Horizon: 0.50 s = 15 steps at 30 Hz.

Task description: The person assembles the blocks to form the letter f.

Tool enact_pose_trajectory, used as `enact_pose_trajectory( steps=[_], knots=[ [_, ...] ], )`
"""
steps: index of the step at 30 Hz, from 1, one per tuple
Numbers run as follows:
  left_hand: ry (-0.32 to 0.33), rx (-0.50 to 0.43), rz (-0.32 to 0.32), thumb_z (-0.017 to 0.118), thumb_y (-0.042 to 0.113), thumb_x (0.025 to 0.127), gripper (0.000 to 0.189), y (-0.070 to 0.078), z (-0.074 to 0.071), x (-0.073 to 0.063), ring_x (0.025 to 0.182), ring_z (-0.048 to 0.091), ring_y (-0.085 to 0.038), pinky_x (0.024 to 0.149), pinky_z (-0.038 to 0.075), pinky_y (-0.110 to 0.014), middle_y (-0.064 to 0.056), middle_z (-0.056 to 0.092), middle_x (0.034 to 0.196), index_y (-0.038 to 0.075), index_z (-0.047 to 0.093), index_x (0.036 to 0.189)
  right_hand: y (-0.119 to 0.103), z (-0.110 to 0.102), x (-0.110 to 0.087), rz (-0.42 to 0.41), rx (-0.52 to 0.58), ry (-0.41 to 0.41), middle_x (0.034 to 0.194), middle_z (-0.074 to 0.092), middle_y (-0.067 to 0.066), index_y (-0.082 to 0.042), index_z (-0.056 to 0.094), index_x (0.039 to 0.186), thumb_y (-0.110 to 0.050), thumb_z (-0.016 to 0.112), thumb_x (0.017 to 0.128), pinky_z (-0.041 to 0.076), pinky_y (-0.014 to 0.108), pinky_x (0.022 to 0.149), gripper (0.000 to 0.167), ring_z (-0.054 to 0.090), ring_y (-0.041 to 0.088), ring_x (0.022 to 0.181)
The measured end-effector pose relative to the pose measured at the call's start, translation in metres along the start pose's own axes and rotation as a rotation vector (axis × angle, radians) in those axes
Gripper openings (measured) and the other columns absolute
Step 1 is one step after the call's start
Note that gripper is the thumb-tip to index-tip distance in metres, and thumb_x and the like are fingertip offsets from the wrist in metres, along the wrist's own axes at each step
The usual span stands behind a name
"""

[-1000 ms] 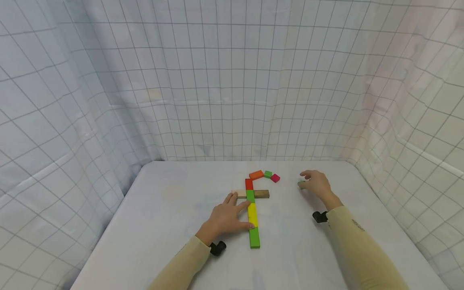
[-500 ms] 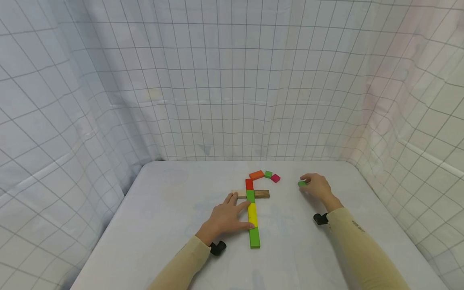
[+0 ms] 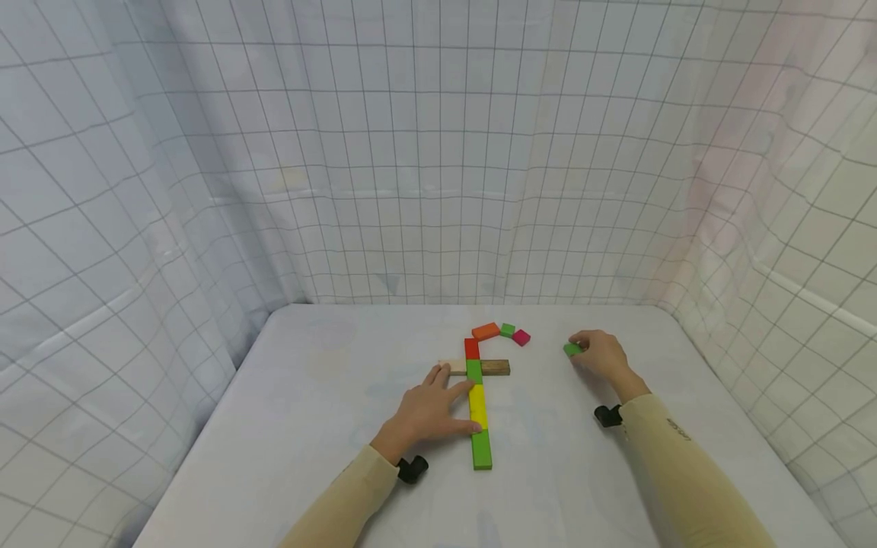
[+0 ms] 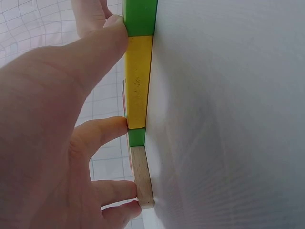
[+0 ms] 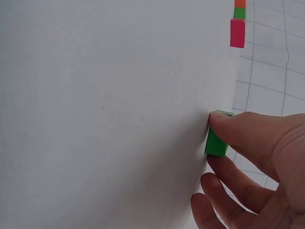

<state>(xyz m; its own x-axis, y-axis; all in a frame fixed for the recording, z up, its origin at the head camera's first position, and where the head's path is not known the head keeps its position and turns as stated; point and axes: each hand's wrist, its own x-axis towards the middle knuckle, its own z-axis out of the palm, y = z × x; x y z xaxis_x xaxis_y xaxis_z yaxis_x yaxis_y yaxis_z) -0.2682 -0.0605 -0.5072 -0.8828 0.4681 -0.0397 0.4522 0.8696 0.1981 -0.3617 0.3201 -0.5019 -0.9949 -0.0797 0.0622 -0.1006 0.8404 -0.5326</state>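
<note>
My left hand (image 3: 426,411) rests on a row of flat wooden blocks, fingers spread. Its thumb and index finger touch the yellow block (image 4: 138,83) near both ends, and the other fingertips rest on the pale wood block (image 4: 143,179). Above the yellow block in the head view lie a small green block (image 3: 474,371) and a red block (image 3: 472,348); a longer green block (image 3: 483,450) is below it. At the right, my right hand (image 3: 603,356) pinches another small green block (image 5: 218,141) between thumb and index finger, low at the table surface.
A dark wood block (image 3: 495,367) sits right of the row. An orange block (image 3: 486,331), a green block (image 3: 508,329) and a pink block (image 3: 521,337) curve off from its far end. Gridded white cloth (image 3: 425,190) hangs behind the white table (image 3: 329,396).
My right index finger has come down toward the thumb, onto the small green block, and the hand has shifted slightly nearer. My left hand and the row of blocks stay put.
</note>
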Motion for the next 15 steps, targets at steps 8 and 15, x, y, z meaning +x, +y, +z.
enact_pose_trajectory(
  steps=[8,15],
  knots=[
    [0.004,0.004,0.006,0.054,0.084,0.08,0.088,0.0005,-0.0004,-0.0009,0.15,0.021,-0.036,0.083,0.056,-0.047,-0.018,0.023,0.163,0.038,0.042,0.154,-0.0004,-0.0007,-0.0001,-0.012,-0.011,0.004,0.112,0.067,0.019,-0.004,0.07,0.122,-0.011,0.077,0.086,0.051,0.049,0.081,0.038,0.063,0.035,0.099],
    [0.007,-0.004,0.005,0.054,0.083,0.08,0.087,0.0013,-0.002,-0.0023,0.15,0.021,-0.036,0.08,0.057,-0.045,-0.018,0.024,0.163,0.039,0.042,0.154,-0.0032,-0.0025,-0.0006,-0.022,-0.017,-0.01,0.109,0.069,0.018,-0.001,0.07,0.119,-0.011,0.078,0.086,0.051,0.05,0.082,0.036,0.063,0.036,0.099]
  ],
)
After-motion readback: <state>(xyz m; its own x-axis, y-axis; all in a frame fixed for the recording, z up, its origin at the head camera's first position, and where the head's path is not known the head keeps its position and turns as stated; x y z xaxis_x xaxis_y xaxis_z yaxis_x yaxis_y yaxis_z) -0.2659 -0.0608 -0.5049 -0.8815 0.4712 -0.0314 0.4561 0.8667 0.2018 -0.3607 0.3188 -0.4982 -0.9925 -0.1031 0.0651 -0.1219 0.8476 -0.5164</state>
